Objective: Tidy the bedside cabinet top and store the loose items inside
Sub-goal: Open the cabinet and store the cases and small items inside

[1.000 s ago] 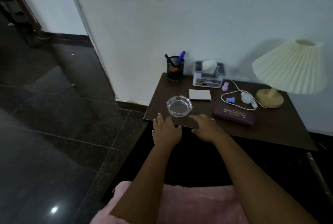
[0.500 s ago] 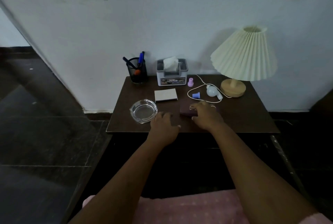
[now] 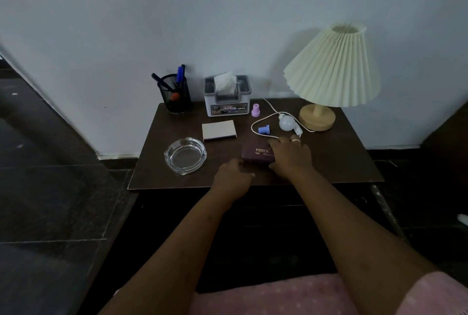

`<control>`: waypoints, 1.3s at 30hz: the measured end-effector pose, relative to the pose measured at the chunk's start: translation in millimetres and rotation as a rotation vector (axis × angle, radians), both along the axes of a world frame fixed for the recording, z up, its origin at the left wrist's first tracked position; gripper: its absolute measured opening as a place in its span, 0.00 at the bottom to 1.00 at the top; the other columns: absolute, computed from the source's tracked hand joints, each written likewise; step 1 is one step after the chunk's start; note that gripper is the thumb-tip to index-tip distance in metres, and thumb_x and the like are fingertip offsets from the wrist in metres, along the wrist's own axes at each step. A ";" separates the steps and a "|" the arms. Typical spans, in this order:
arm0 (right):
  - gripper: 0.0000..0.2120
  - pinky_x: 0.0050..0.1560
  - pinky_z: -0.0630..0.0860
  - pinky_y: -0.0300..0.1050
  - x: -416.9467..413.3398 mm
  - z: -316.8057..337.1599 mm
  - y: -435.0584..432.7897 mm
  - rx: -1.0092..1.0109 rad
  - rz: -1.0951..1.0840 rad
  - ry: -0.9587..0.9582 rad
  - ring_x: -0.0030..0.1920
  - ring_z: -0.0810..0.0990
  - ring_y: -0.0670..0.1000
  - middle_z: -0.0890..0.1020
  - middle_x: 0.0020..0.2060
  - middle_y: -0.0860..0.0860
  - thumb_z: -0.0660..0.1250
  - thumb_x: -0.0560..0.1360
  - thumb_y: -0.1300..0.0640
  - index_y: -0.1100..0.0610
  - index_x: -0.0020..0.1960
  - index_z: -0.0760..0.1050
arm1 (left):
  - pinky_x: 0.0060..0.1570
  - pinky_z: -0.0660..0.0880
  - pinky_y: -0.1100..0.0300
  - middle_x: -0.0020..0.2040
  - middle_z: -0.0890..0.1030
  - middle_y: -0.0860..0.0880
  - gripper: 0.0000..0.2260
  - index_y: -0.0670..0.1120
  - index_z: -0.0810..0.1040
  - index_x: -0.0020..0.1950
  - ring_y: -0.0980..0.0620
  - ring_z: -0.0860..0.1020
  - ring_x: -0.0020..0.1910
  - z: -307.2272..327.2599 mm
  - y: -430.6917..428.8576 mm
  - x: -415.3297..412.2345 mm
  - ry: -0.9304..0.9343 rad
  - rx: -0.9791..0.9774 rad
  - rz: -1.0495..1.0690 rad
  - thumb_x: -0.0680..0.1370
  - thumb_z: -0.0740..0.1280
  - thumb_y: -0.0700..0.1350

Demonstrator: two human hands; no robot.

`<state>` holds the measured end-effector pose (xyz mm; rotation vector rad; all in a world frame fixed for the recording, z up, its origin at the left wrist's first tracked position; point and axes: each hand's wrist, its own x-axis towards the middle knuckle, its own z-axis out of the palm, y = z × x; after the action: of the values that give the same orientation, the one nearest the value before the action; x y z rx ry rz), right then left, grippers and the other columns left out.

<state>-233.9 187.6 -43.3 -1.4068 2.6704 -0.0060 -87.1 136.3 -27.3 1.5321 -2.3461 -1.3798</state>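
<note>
Dark wood tabletop (image 3: pixel 342 162) of the bedside cabinet, set against a pale wall.

Maroon box (image 3: pixel 255 155), gold lettering "PRINCE" on its lid, lies flat near the front edge, about mid-width.
- Right hand (image 3: pixel 291 156) lies over the box's right half. Fingers reach to the far edge, thumb is at the near edge, so it holds the box across its width. There is a ring on one finger.
- Left hand (image 3: pixel 234 175) is at the box's near-left corner, knuckles up and fingers curled under, touching the box. Cannot tell whether it grips the box or only rests against it.

Other items on the tabletop:
- Glass ashtray (image 3: pixel 184 155), left of the box, near the front.
- Pale notepad (image 3: pixel 219 130), just behind the ashtray.
- Black mesh pen holder (image 3: pixel 176 98), back left, with dark and blue pens in it.
- Grey tissue box (image 3: pixel 228 105), beside the holder, one tissue sticking up.
- Small pink cap (image 3: pixel 255 110), just right of the tissue box.
- Small blue cap (image 3: pixel 264 129), inside a loop of white cord (image 3: pixel 253 125).
- White bulb-shaped switch (image 3: pixel 287 122) on that cord, near the lamp base.
- Table lamp (image 3: pixel 334 68), back right, with a pleated cream shade and a round wooden base.

Pink cloth (image 3: pixel 278 297) shows at the bottom of the view.
</note>
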 end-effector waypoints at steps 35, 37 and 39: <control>0.16 0.47 0.78 0.53 -7.3 -67.4 133.5 -0.162 -0.653 -1.644 0.47 0.78 0.54 0.78 0.48 0.56 0.64 0.76 0.65 0.60 0.63 0.71 | 0.32 0.76 0.62 0.52 0.79 0.42 0.17 0.38 0.70 0.66 0.50 0.77 0.41 -66.7 102.4 -49.9 0.230 0.724 0.125 0.78 0.61 0.33; 0.19 0.46 0.79 0.52 -12.7 -82.3 129.1 -0.227 -0.713 -1.615 0.48 0.78 0.56 0.77 0.52 0.59 0.65 0.75 0.66 0.62 0.66 0.69 | 0.26 0.75 0.66 0.47 0.78 0.43 0.16 0.36 0.70 0.67 0.53 0.75 0.37 -76.2 106.0 -61.4 0.238 0.733 0.096 0.78 0.59 0.32; 0.21 0.46 0.80 0.54 -21.5 -96.0 125.4 -0.274 -0.759 -1.574 0.52 0.78 0.59 0.76 0.59 0.62 0.64 0.75 0.67 0.62 0.67 0.67 | 0.31 0.76 0.63 0.53 0.78 0.37 0.16 0.32 0.69 0.67 0.48 0.76 0.40 -88.6 108.4 -74.7 0.240 0.717 0.083 0.78 0.58 0.30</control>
<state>-255.3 313.1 -139.3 -0.0179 1.5621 -1.0420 -161.8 244.7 -115.9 1.4258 -1.7025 -2.3812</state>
